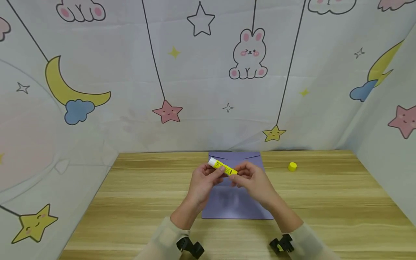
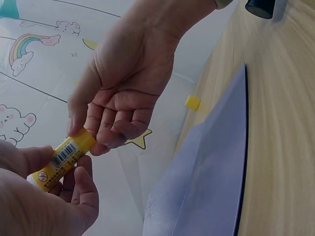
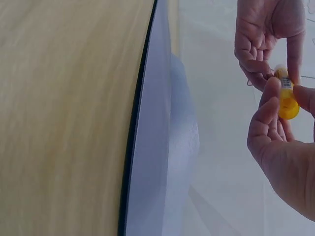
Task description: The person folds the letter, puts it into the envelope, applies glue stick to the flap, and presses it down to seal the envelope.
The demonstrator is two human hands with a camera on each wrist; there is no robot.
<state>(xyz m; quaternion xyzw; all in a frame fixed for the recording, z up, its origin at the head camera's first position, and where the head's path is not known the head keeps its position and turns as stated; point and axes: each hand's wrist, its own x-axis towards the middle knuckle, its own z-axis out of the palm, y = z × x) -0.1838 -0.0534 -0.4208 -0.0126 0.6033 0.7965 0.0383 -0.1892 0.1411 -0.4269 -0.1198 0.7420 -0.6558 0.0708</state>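
A yellow glue stick (image 1: 222, 167) with its white end bare is held up over a purple envelope (image 1: 237, 204). My left hand (image 1: 202, 184) grips its barrel between thumb and fingers. At the lower yellow end, the thumb and fingers of my right hand (image 1: 255, 182) pinch the stick's base. In the left wrist view the barcode on the glue stick (image 2: 64, 158) faces the camera, and the right hand (image 2: 130, 78) reaches in from above. The right wrist view shows the round yellow base of the glue stick (image 3: 288, 105) between both hands. Beneath them the envelope lies on the table.
The yellow cap (image 1: 292, 166) stands on the wooden table (image 1: 146, 195) to the right of the envelope, near the back edge. A white cloth (image 1: 201, 72) printed with stars and rabbits hangs behind the table and at both sides.
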